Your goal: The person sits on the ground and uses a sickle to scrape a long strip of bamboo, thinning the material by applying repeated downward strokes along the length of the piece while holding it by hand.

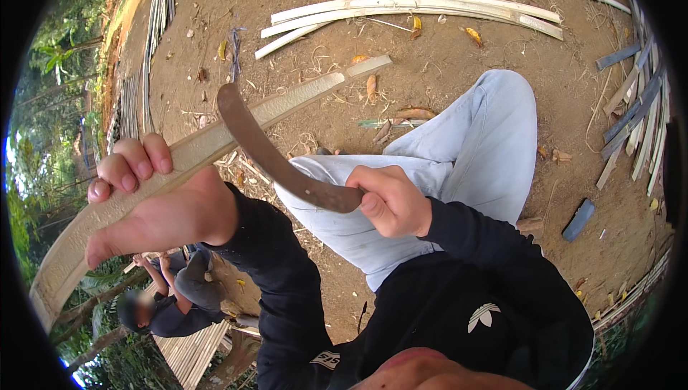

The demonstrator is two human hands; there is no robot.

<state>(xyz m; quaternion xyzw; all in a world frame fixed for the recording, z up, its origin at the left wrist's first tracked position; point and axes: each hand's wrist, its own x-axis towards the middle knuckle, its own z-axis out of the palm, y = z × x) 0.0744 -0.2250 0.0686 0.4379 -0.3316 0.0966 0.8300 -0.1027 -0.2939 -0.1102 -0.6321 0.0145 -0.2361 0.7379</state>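
Note:
My left hand [168, 207] is raised at the left, its fingers wrapped round a long split bamboo strip [290, 102]. The strip slants from the lower left rim up to the middle of the view, with its pale, rough inner face showing. A notch or joint marks it near the far end. In my right hand [393, 203], above my lap, is the handle of a knife with a curved, brown, rusty-looking blade [269, 152]. Its blade reaches up and left, and the tip overlaps the strip; whether they touch I cannot tell. My fist hides most of the handle.
Pale split bamboo strips [416, 8] lie in a bundle on the dirt ahead. More bamboo pieces [645, 110] are heaped at the right, near a short dark piece [579, 219]. Another person [175, 297] sits at the lower left by a slatted bamboo surface [190, 354].

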